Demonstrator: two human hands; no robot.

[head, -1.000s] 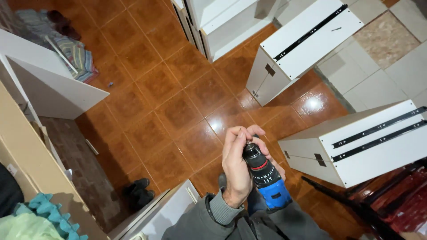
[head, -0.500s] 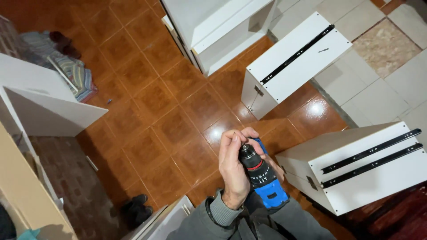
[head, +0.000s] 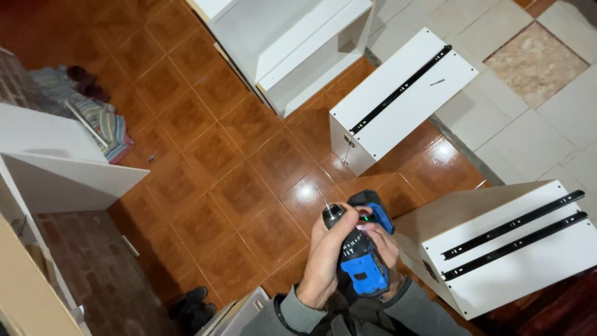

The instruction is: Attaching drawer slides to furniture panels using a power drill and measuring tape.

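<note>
I look straight down on a floor of glossy brown tiles (head: 205, 186), which gives way to pale tiles (head: 547, 112) at the upper right. The biggest piece on it is an open white cabinet (head: 292, 43) at the top, with shelves showing inside. Below and to the right stand two white drawer boxes on their sides: the nearer one (head: 516, 249) carries two black slide rails along its face, the farther one (head: 401, 99) a single rail with a loose screw lying on the panel beside it. At the left edge a white panel (head: 74, 180) leans out from more furniture, and behind it lies a heap of striped cloth (head: 102, 124). A pair of dark shoes (head: 189, 302) stands near the bottom. Close under me I hold a blue and black cordless drill (head: 357, 255) in front of my chest, well above the floor, its thin bit (head: 322, 198) pointing up and away toward the tiles. My left hand (head: 323, 261) is wrapped around the front of the body near the chuck, fingers closed on it; my right hand (head: 385, 242) is curled around the far side by the handle, mostly hidden behind the tool. I judge that I am setting or checking the drill, not driving anything, since the bit touches nothing. The next move, I think, calls for lowering the bit square to a panel.
</note>
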